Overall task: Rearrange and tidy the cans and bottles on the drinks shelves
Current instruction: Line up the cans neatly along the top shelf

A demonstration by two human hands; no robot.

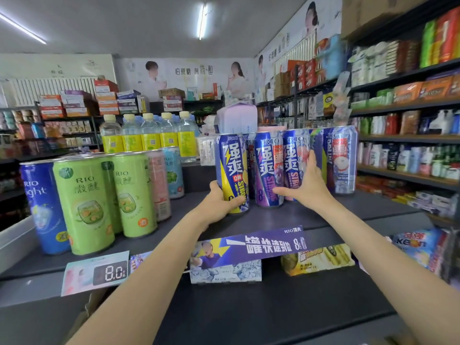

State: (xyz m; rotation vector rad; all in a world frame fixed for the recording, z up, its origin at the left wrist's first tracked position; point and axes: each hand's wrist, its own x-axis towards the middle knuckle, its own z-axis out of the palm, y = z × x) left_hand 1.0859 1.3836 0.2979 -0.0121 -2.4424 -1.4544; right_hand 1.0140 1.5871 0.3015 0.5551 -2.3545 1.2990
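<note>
On the dark top shelf [286, 215] stands a row of tall blue RIO Strong cans. My left hand [219, 200] grips the base of the yellow-and-blue can [231, 165] at the row's left end. My right hand [306, 185] lies with spread fingers against the pink-and-blue can [296, 155], its thumb reaching toward the purple can [267, 170]. Another blue can with a red-and-white label [341, 160] stands at the right end. To the left stand green RIO cans [84, 202] and a blue RIO light can [42, 207].
Yellow-labelled water bottles [149, 135] stand behind the green cans, with pink [159, 185] and light blue cans [174, 170] beside them. A purple price strip [261, 245] and an 8.0 tag [109, 271] hang on the shelf edge. Stocked shelves [410, 145] run along the right.
</note>
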